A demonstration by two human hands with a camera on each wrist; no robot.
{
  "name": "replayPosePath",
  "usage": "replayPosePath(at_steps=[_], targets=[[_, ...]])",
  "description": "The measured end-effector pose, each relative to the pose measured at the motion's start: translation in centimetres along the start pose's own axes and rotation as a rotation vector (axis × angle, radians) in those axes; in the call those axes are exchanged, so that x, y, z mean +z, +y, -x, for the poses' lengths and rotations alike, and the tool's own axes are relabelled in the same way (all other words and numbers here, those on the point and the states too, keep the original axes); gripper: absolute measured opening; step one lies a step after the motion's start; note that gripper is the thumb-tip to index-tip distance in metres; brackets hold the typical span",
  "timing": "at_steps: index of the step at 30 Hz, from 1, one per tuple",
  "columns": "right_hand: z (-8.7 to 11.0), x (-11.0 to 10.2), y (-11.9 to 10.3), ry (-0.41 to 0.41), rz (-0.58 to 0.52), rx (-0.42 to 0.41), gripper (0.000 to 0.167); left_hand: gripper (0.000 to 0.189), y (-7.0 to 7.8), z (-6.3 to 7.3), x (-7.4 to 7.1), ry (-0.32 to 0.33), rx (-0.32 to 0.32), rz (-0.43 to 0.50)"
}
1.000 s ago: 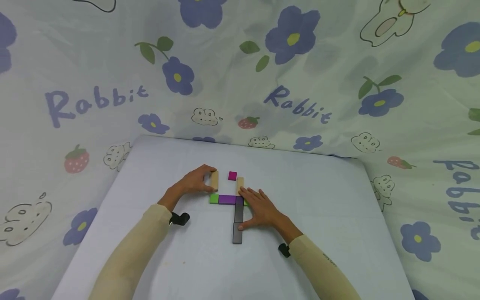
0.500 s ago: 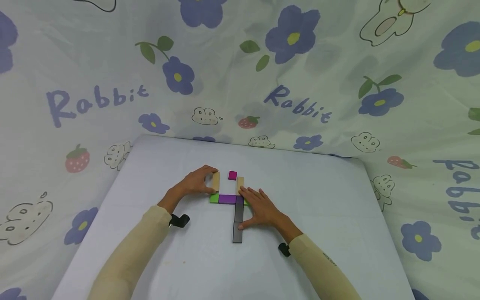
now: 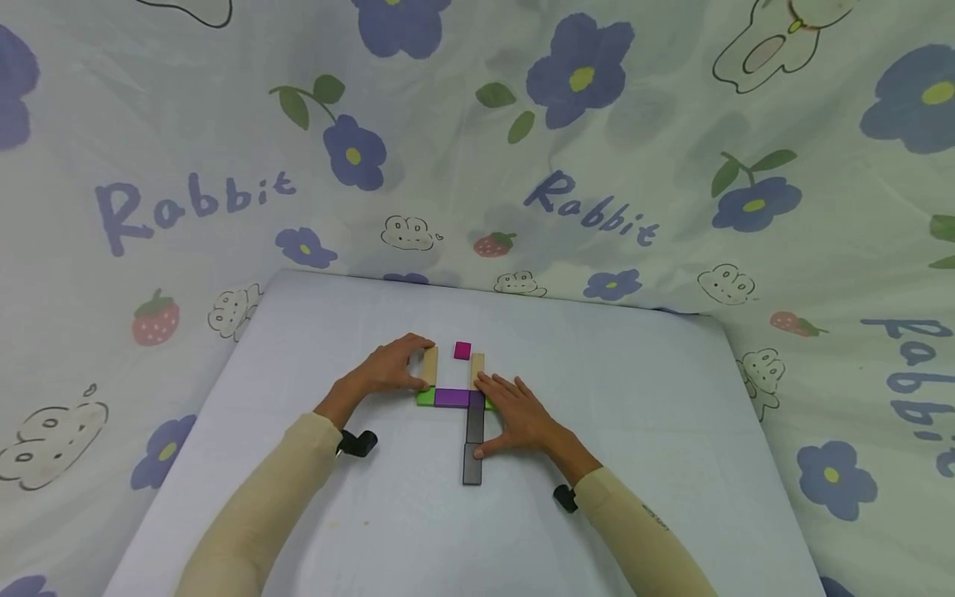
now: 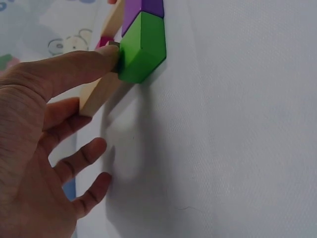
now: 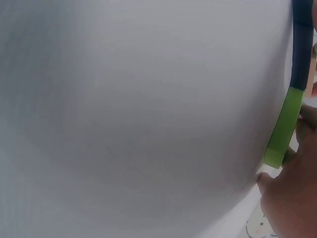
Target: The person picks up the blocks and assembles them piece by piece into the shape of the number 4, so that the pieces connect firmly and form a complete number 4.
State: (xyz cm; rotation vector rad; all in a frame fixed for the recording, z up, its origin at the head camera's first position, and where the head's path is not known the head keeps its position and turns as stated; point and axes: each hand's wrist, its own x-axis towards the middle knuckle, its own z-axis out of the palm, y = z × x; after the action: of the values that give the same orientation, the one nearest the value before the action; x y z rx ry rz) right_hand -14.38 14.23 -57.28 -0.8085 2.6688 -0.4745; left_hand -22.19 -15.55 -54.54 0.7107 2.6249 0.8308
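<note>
My left hand (image 3: 388,366) pinches a plain wooden block (image 3: 430,365) between thumb and fingertips, just behind the left green block (image 3: 425,399). In the left wrist view the thumb lies beside the green block's edge (image 4: 143,49). A purple block (image 3: 452,398) joins that green block on its right. My right hand (image 3: 522,421) spreads its fingers over the right end of the row, with fingertips at a second wooden block (image 3: 477,367) and thumb touching a dark grey block (image 3: 472,466). It mostly covers the right green block (image 5: 286,126).
A magenta cube (image 3: 462,351) lies behind the row, between the two wooden blocks. Another dark block (image 3: 475,424) runs from the row toward the front. The white table (image 3: 619,373) meets a flower-printed cloth (image 3: 448,149) at the back.
My left hand has brought its wooden block slightly right and toward the front, up to the left green block. The right hand and the other blocks stay put.
</note>
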Motion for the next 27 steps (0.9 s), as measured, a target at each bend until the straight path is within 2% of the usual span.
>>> replayPosePath(at_steps=[27], targets=[[0.01,-0.2,-0.14,-0.008,0.003,0.006,0.127,0.077,-0.22,-0.2,0.15,-0.023,-0.013,-0.028]])
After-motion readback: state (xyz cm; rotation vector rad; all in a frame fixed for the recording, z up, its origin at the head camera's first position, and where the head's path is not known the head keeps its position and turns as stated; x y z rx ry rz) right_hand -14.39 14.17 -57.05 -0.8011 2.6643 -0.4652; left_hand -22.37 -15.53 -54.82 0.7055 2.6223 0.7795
